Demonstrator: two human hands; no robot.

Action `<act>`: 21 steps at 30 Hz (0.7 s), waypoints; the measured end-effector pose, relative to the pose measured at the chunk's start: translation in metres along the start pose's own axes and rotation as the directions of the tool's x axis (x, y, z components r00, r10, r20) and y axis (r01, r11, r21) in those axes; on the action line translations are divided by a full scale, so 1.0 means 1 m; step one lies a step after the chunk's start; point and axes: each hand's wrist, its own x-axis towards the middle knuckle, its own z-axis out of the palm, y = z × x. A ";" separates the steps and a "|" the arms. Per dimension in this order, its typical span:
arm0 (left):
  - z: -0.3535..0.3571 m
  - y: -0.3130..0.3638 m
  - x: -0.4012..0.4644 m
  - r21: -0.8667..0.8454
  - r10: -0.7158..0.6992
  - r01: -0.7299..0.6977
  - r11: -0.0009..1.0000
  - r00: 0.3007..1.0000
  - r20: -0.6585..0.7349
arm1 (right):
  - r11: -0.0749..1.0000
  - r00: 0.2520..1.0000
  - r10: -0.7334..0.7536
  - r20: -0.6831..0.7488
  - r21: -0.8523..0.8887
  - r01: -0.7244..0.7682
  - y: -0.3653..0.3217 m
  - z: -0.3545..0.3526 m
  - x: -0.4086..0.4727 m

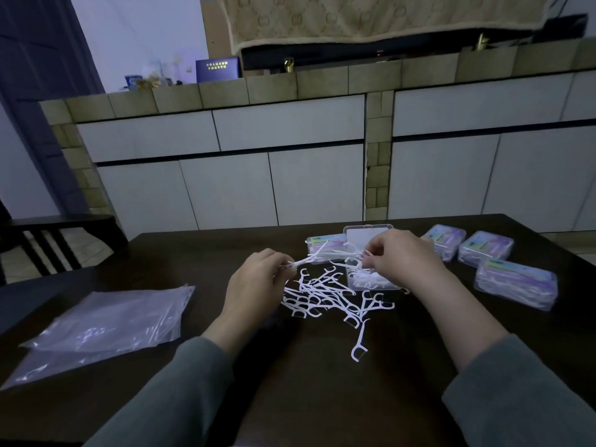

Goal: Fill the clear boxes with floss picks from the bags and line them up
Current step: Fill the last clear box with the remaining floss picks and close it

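Observation:
A loose heap of white floss picks [325, 296] lies on the dark table [290, 388] between my hands. My left hand [258, 282] pinches a few floss picks by their handles, their heads pointing right. My right hand [400, 256] holds a small bunch of picks above an open clear box [371, 280], whose raised lid [367, 235] stands behind it. The box holds some picks. Another clear box [322, 245] with a coloured label sits just behind the heap.
Three filled, labelled boxes [516, 283] [485, 248] [446, 238] stand in a group at the right. Flat clear plastic bags [106, 321] lie at the left of the table. A dark chair [54, 240] stands at the far left, white cabinets behind.

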 end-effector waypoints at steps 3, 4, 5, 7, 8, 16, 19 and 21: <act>0.003 0.004 0.002 0.027 0.032 -0.031 0.999 0.999 -0.015 | 0.998 0.999 0.050 -0.022 -0.038 -0.050 0.010 -0.004 0.005; 0.005 0.006 0.003 0.036 0.046 -0.045 0.998 0.999 -0.022 | 0.996 0.998 0.065 -0.026 -0.056 -0.067 0.013 -0.005 0.007; 0.006 0.008 0.005 0.039 0.060 -0.059 0.997 0.998 -0.030 | 0.994 0.996 0.079 -0.030 -0.068 -0.081 0.016 -0.005 0.009; 0.010 0.014 0.009 0.038 0.091 -0.090 0.995 0.995 -0.047 | 0.991 0.994 0.100 -0.040 -0.081 -0.103 0.021 -0.003 0.013; 0.012 0.018 0.012 0.038 0.107 -0.105 0.994 0.993 -0.052 | 0.991 0.994 0.101 -0.046 -0.084 -0.105 0.023 -0.002 0.014; 0.047 0.044 0.027 0.017 0.131 -0.130 0.991 0.987 -0.093 | 0.997 0.999 -0.028 -0.028 -0.072 0.026 0.028 0.009 0.021; 0.056 0.048 0.033 -0.020 0.101 -0.104 0.994 0.989 -0.112 | 0.993 0.994 -0.113 -0.005 -0.029 0.113 0.030 0.014 0.023; 0.059 0.051 0.036 -0.044 0.089 -0.094 0.995 0.989 -0.114 | 0.991 0.991 -0.131 0.026 0.004 0.130 0.031 0.018 0.022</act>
